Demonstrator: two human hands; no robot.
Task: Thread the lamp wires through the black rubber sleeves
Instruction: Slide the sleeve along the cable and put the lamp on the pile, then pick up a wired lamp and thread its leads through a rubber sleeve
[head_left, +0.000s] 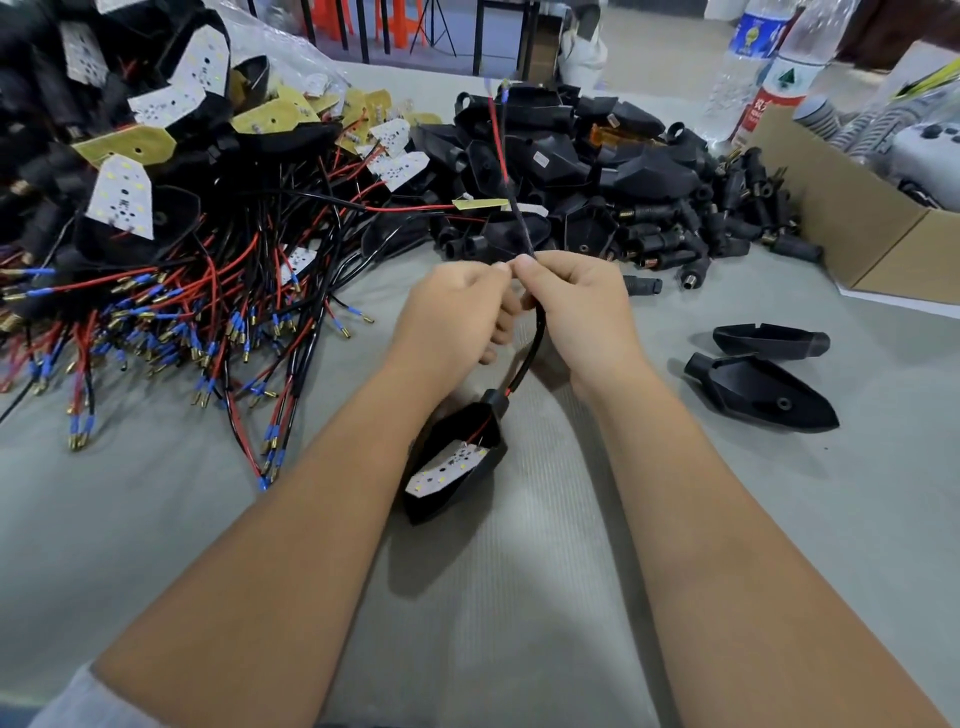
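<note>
Hands at frame centre: my left hand (457, 306) and right hand (574, 301) are both pinching the lamp wires (501, 150); lamp housing (457, 457) is dangling below.

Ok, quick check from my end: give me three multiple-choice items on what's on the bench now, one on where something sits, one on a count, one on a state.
1. Where is the cardboard box?
A. right of the hands
B. left of the hands
C. on the person's lap

2. How many empty black housings lie apart, right of the right arm?
A. none
B. two
C. five

3. What is the right hand doing?
A. resting flat on the table
B. holding a bottle
C. pinching the lamp wires

Answers:
1. A, the box stands at the right edge of the table.
2. B, two shells lie side by side there, clear of the heap.
3. C, its fingers close on the wires next to the left hand, with the lamp housing hanging below.
</note>
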